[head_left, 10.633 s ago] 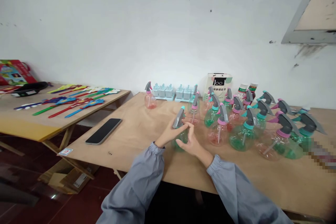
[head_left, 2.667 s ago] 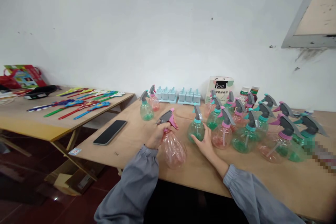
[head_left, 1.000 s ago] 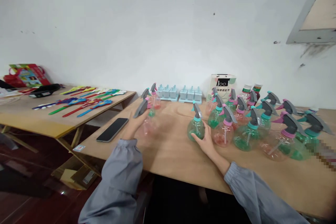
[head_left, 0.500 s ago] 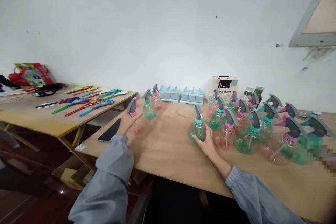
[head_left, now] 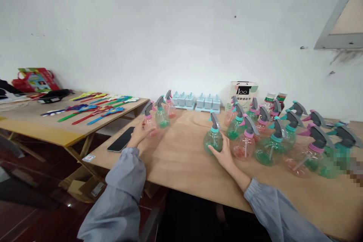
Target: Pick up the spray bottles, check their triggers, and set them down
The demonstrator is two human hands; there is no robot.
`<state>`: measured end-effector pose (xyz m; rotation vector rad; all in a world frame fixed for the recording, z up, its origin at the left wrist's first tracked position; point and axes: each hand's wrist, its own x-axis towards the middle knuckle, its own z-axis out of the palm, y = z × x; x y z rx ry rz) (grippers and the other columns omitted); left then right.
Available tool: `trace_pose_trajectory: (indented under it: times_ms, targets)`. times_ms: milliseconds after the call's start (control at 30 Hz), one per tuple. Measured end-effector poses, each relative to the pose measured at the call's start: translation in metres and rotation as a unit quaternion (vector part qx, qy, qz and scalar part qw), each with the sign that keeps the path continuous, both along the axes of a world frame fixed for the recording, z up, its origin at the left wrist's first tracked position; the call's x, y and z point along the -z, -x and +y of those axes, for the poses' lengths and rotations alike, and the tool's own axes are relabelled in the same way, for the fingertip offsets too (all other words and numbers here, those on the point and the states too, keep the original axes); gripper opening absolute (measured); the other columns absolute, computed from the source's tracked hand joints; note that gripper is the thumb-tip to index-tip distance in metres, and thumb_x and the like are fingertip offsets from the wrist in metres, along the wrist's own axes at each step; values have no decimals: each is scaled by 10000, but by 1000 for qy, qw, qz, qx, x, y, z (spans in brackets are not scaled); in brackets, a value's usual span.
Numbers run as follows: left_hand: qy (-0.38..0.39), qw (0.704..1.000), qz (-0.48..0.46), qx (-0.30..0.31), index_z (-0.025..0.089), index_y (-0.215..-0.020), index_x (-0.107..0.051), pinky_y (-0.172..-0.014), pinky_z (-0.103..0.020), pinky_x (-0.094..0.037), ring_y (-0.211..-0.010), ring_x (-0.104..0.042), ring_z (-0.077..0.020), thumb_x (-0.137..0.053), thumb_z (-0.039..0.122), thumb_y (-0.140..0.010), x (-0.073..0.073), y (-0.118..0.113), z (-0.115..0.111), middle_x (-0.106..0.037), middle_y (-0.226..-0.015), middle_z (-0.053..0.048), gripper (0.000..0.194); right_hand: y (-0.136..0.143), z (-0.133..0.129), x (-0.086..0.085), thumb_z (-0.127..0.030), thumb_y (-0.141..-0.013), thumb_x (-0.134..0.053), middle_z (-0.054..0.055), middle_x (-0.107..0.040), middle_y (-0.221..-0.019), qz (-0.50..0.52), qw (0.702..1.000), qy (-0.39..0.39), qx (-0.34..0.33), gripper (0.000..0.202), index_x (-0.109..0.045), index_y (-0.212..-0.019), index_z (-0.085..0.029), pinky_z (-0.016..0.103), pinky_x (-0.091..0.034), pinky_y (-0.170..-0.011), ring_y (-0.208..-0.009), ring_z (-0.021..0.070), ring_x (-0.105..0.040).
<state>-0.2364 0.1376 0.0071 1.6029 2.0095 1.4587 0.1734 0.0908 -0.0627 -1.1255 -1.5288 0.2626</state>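
Note:
My left hand (head_left: 139, 133) is closed round the body of a pink spray bottle (head_left: 151, 124), which stands upright on the left of the table. Directly behind that bottle are a green spray bottle (head_left: 162, 116) and another pink spray bottle (head_left: 170, 108), forming a slanting row. Near the table's middle, my right hand (head_left: 222, 150) grips a clear green spray bottle (head_left: 213, 139) with a turquoise collar and grey head, its fingers on the right side and thumb in front. Just right of it stands a pink spray bottle (head_left: 243, 145).
Several more pink and green spray bottles (head_left: 268, 150) crowd the table's right side. Pale blue ice-pop moulds (head_left: 208, 103) and a paper bag (head_left: 242, 94) stand by the wall. A phone (head_left: 121, 140) lies left. Colourful hand-shaped clappers (head_left: 93, 113) cover the neighbouring table.
My left hand has moved the pink spray bottle away from me and slightly right, up to the green one. My right hand stays on its bottle.

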Motion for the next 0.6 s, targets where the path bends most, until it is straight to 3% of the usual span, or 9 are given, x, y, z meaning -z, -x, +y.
trace_pose_trajectory:
  times_ms: [100,200,300,367,400,467,500,600]
  targets:
    - [20,1000,-19,3,138,-1395,-477,-1033,-463,-478,-1230,-594,-346,-864,377,-638,-6,-6,-2,-612,-1337,-201,883,1,-1,-1,-589,-794,-682,143,-498,-1343,-3,1000,1,-1,784,-413,-1430,-216,567,-397,-1136,-1312,328,-490]
    - [15,997,-9,-70,103,-1479,-357,-1122,-546,-389,-1380,-466,-411,-874,435,-630,-11,-13,-18,-461,-1492,-274,1048,1,-1,-1,-571,-790,-691,148,-502,-1341,3,1000,-4,-2,771,-425,-1418,-209,565,-405,-1131,-1307,329,-495]
    - [-99,985,-9,-143,137,-1478,-345,-1156,-572,-334,-1425,-413,-387,-771,521,-736,-15,-37,-44,-400,-1536,-249,938,3,-3,-2,-555,-766,-722,144,-515,-1319,7,1000,-7,-1,768,-442,-1390,-206,566,-419,-1117,-1283,329,-512]
    - [-180,981,-25,-69,173,-1401,-436,-1136,-507,-381,-1359,-494,-327,-688,509,-813,-16,-69,-62,-490,-1462,-199,723,5,-7,-3,-546,-749,-743,137,-519,-1301,6,1000,-8,-1,770,-448,-1375,-209,563,-428,-1111,-1269,326,-523]
    - [-184,982,-24,22,190,-1350,-483,-1131,-482,-394,-1341,-514,-315,-692,514,-808,-15,-89,-69,-536,-1415,-177,666,6,-9,-3,-541,-745,-750,135,-519,-1294,4,1000,-7,-4,770,-447,-1370,-209,561,-431,-1110,-1265,324,-527]
    - [-128,971,-28,200,222,-1345,-495,-1144,-473,-382,-1358,-507,-318,-765,512,-746,-15,-134,-80,-547,-1421,-155,719,9,-14,-3,-530,-746,-757,130,-516,-1284,2,1000,-6,-17,762,-440,-1363,-214,557,-438,-1107,-1263,319,-535]
    - [-103,960,-47,255,233,-1377,-471,-1154,-482,-370,-1391,-478,-324,-786,505,-729,-15,-157,-83,-511,-1468,-157,770,11,-16,-2,-524,-748,-762,127,-517,-1279,0,1000,-6,-30,757,-437,-1359,-218,554,-445,-1102,-1258,316,-541]
    - [-76,932,-103,340,234,-1439,-420,-1230,-490,-263,-1501,-324,-341,-876,453,-620,-16,-217,-82,-382,-1576,-166,963,14,-19,1,-513,-738,-786,125,-519,-1270,-5,997,-15,-77,759,-434,-1346,-225,538,-477,-1076,-1240,310,-559]
